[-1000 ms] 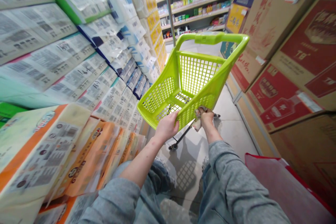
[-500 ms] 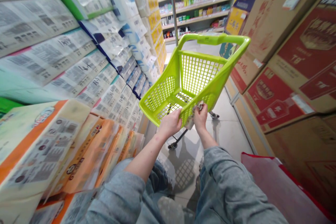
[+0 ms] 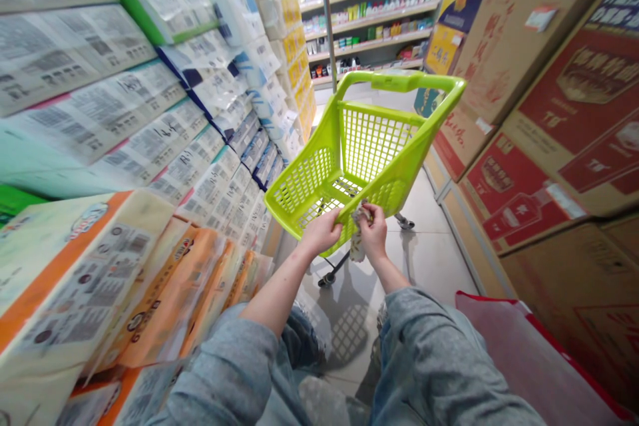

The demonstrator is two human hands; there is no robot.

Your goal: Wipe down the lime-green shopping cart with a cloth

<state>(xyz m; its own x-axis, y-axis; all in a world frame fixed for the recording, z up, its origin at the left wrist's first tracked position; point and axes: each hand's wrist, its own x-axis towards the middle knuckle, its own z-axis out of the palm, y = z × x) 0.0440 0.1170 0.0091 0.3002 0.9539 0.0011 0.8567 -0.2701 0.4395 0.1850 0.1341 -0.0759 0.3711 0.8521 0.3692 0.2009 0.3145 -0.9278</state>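
Note:
A lime-green plastic shopping cart with lattice walls stands in front of me on dark wheeled legs. My left hand is closed on the rim of its near side. Just to the right, my right hand grips a bunched, pale patterned cloth against the outside of the same rim. Part of the cloth hangs below the fingers. Through the lattice, the basket shows nothing inside except its own floor.
Stacked tissue packs wall the left side, with orange packs close by my left arm. Cardboard cartons rise on the right. A red-edged pale sheet lies low at right. Stocked shelves and a metal pole are beyond the cart.
My right hand with the cloth has moved left along the rim, closer to my left hand. The left hand keeps its place on the rim.

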